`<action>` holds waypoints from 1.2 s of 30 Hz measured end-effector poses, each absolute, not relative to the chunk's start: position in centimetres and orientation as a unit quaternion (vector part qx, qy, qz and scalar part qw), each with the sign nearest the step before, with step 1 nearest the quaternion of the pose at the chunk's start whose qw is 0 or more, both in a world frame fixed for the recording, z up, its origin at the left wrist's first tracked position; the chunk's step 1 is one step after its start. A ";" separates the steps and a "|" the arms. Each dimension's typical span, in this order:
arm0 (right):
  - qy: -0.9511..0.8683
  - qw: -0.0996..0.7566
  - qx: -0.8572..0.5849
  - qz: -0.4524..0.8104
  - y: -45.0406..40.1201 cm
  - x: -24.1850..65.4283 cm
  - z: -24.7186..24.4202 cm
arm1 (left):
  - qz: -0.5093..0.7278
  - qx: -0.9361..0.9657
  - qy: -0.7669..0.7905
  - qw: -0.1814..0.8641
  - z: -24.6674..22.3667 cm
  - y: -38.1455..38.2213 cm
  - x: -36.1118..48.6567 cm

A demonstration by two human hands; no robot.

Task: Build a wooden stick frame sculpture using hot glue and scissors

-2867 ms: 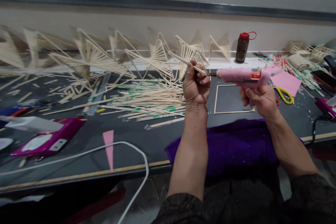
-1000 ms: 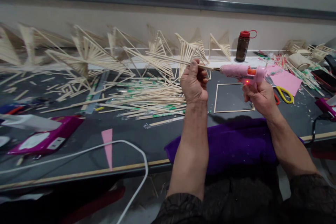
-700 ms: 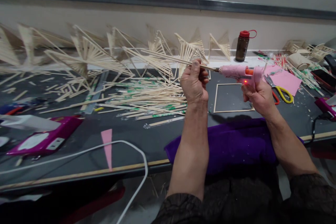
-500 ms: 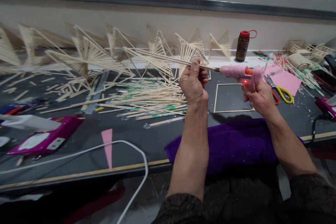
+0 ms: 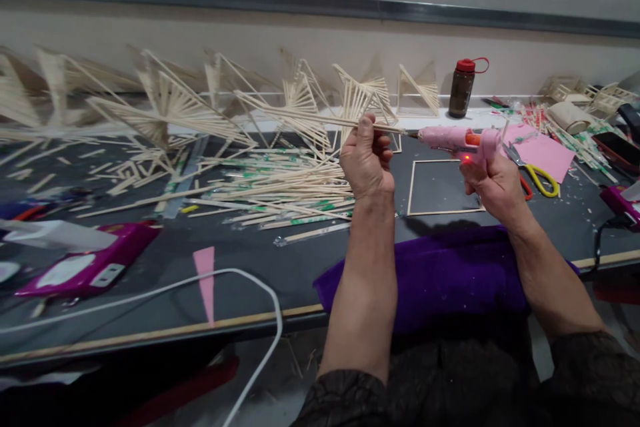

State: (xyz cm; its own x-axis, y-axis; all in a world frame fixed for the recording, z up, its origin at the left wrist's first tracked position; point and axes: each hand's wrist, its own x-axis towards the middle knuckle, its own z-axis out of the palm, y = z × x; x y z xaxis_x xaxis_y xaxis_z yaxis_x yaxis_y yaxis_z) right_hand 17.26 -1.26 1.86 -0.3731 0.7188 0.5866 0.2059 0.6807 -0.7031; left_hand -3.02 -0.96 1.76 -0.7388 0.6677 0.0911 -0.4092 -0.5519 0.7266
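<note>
My left hand (image 5: 367, 153) pinches thin wooden sticks (image 5: 320, 119) near their right ends, raised above the table. In my right hand (image 5: 493, 183) is a pink glue gun (image 5: 453, 138), its red light lit and its nozzle pointing left at the stick ends. Whether the nozzle touches them is too small to tell. Beneath the glue gun, a square frame of sticks (image 5: 411, 187) lies flat on the dark table (image 5: 250, 280). A purple cloth (image 5: 450, 273) lies at the table's front edge, under my forearms.
Stick structures (image 5: 165, 103) line the back, behind a pile of sticks (image 5: 290, 190). Yellow-handled scissors (image 5: 543, 181), pink paper (image 5: 555, 157) and a bottle (image 5: 461, 90) are to the right. A white cable (image 5: 270, 293) crosses the front left edge near a magenta device (image 5: 100, 260).
The sticks in my left hand have shifted very slightly left, away from the glue gun's nozzle. The glue gun has hardly moved.
</note>
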 end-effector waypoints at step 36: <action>-0.362 0.598 -0.400 0.592 5.8 31.3 1.4 | 0.819 0.147 0.382 0.403 3.8 -1.9 -0.8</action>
